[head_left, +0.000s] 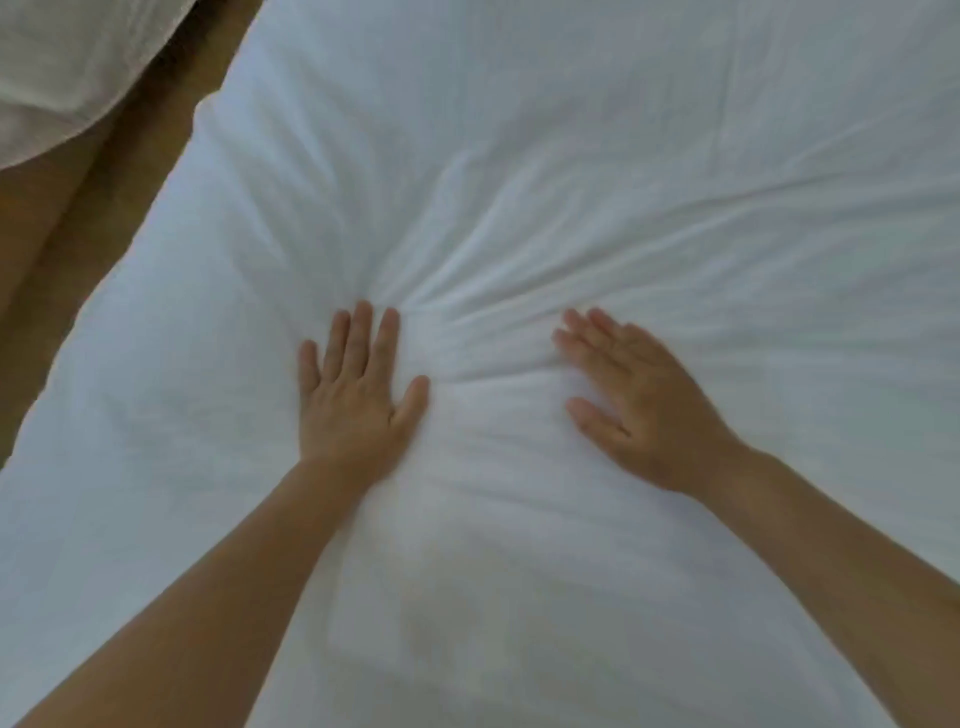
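Nearest us, two bare forearms rise from the lower corners of the frame onto the white duvet (571, 156), which fills almost the whole picture from the bottom edge to the top right. In the middle of the frame the left hand (353, 400) lies flat on the cloth, fingers straight and close together, thumb spread to the right. The right hand (641, 402), a little right of centre, lies flat too, fingers straight and angled toward the upper left, thumb apart. Neither hand holds anything; both palms press on the fabric. Between and just beyond the fingertips a fan of creases (467, 312) runs toward the upper right. We judge the step in hand to be smoothing the cover. To do it well we would hold the palms flat, press lightly, sweep outward from the centre toward the edges, and follow the creases along their length rather than bunch cloth ahead of the fingers. Farther off the duvet looks smoother. In the upper left a brown surface (104, 218) shows beside its edge, and beyond that another pale cloth (52, 67). We can read no label, brand or writing anywhere.
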